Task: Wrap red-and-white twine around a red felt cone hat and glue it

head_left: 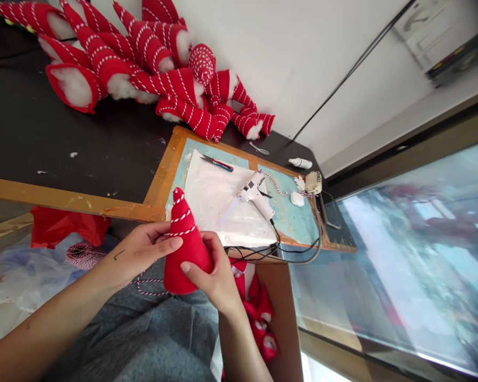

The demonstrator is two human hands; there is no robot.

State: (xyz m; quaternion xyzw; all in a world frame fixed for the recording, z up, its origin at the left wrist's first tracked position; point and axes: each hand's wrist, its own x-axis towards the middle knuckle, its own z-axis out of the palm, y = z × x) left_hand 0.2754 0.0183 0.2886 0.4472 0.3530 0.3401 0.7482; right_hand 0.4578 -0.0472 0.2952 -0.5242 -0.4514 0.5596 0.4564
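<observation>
A red felt cone (185,260) is held upright between my two hands in front of my lap. Red-and-white twisted cord (182,229) winds around its upper part, while the lower felt is bare. My left hand (153,246) pinches the cord against the cone's left side with thumb and fingers. Around the right side, my right hand (211,270) is closed, thumb on the front. A loose length of the cord hangs below my left hand toward a cord ball (83,255) at the left. A white glue gun (257,194) lies beyond the cone on a white sheet.
Many cord-wrapped, stuffed red cones (175,85) are piled along the wall. Thread snips (218,163) lie on the white sheet (207,185); a white bottle (300,163) and power plug (313,182) are farther right. Below the table edge stands a cardboard box (281,307) holding red pieces. Black cables cross the edge.
</observation>
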